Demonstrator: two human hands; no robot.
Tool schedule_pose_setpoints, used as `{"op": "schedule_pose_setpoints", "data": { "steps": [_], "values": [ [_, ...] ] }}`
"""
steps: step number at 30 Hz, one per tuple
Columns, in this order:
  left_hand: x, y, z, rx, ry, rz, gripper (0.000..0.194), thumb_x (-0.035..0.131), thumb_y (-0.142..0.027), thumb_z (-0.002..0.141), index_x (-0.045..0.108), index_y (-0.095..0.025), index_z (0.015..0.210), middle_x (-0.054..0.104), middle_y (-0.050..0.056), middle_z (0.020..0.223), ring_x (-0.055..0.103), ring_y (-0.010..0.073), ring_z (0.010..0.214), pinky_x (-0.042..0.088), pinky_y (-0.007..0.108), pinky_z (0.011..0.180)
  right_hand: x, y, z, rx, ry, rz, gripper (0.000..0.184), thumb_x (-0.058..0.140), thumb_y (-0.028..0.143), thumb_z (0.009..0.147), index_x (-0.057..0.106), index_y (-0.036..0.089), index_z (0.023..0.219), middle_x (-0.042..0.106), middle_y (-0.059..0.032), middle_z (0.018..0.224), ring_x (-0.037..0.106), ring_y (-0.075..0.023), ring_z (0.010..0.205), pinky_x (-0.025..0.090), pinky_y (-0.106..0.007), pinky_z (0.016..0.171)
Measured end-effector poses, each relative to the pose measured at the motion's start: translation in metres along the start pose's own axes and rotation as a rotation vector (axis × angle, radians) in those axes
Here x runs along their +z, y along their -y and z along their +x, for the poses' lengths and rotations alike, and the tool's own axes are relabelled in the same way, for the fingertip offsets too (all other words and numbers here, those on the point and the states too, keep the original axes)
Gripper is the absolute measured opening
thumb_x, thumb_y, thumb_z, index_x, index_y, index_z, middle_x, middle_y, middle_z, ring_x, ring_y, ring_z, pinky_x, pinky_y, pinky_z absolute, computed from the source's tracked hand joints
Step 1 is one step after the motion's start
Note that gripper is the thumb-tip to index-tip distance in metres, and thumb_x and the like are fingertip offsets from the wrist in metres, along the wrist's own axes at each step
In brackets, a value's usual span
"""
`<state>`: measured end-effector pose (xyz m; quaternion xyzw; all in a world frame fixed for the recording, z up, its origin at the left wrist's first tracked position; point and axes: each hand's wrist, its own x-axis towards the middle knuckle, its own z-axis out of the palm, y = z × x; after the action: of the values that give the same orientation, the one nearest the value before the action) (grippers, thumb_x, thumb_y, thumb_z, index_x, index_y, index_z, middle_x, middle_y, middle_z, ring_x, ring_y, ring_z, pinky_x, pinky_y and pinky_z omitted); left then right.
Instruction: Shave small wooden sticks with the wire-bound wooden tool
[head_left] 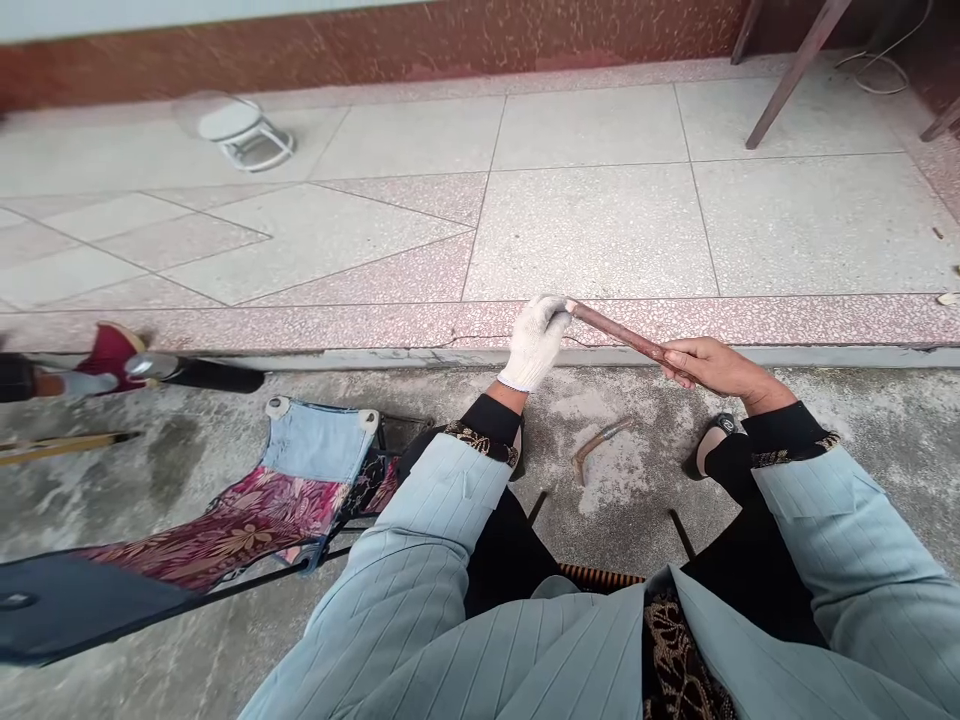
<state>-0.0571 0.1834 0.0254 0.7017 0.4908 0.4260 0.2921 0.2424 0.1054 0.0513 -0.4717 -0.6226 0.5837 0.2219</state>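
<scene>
While the long, slim reddish-brown rod (619,331) is held up in front of the body, the left hand in a white knitted glove (536,338) pinches its pale end and the bare right hand (705,365) grips the other; any work finished or remaining on it cannot be told. Around, by size: a pale speckled tiled step (592,220) beyond; a red-floral and blue-denim folding lounger (247,520), probably limiting leftward room; a small white stool (231,122); a hooked brown piece (600,440), unheld, below the rod.
</scene>
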Motion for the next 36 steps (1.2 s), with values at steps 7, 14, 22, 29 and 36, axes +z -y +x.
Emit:
{"op": "schedule_pose_setpoints", "data": {
  "steps": [7,14,22,29,36],
  "values": [
    [-0.002,0.002,0.0,-0.121,-0.048,0.033,0.016,0.063,-0.008,0.086,0.072,-0.021,0.093,0.076,0.004,0.098,0.068,0.0209,0.095,0.051,0.033,0.092,0.005,0.002,-0.003,0.057,0.072,0.128,0.062,0.068,0.08,0.089,0.061,0.018,0.084,0.058,-0.0008,0.076,0.052,-0.0112,0.058,0.042,-0.025,0.051],
    [-0.007,-0.001,0.002,-0.126,-0.023,0.132,0.013,0.07,-0.011,0.082,0.067,-0.02,0.091,0.069,-0.001,0.083,0.061,0.015,0.078,0.049,0.029,0.076,0.011,-0.009,-0.002,0.18,0.183,0.518,0.065,0.08,0.069,0.087,0.069,0.015,0.122,0.058,0.0009,0.073,0.051,-0.0121,0.054,0.042,-0.024,0.046],
    [-0.004,0.0,0.0,-0.21,0.2,-0.179,0.015,0.064,-0.018,0.083,0.069,-0.019,0.096,0.07,0.001,0.087,0.057,0.0118,0.069,0.047,0.026,0.064,0.004,-0.007,0.013,-0.159,-0.14,0.777,0.058,0.097,0.065,0.069,0.07,0.019,0.091,0.064,-0.002,0.083,0.059,-0.0132,0.072,0.055,-0.025,0.063],
    [0.011,-0.024,-0.022,-0.216,0.717,-0.344,0.017,0.063,-0.025,0.086,0.072,-0.017,0.1,0.071,0.002,0.087,0.054,0.0076,0.06,0.043,0.022,0.056,-0.009,-0.001,0.025,-0.316,-0.467,0.743,0.053,0.101,0.056,0.066,0.07,0.023,0.094,0.07,0.0,0.098,0.048,-0.0054,0.058,0.044,-0.019,0.048],
    [0.018,-0.027,-0.029,-0.307,0.628,-0.693,0.029,0.079,-0.037,0.082,0.062,-0.017,0.095,0.077,0.007,0.093,0.052,0.0046,0.054,0.044,0.022,0.054,0.004,0.0,0.03,-0.357,-0.572,0.568,0.051,0.1,0.057,0.067,0.071,0.023,0.092,0.064,0.0021,0.082,0.059,-0.009,0.061,0.054,-0.021,0.056]
  ]
}}
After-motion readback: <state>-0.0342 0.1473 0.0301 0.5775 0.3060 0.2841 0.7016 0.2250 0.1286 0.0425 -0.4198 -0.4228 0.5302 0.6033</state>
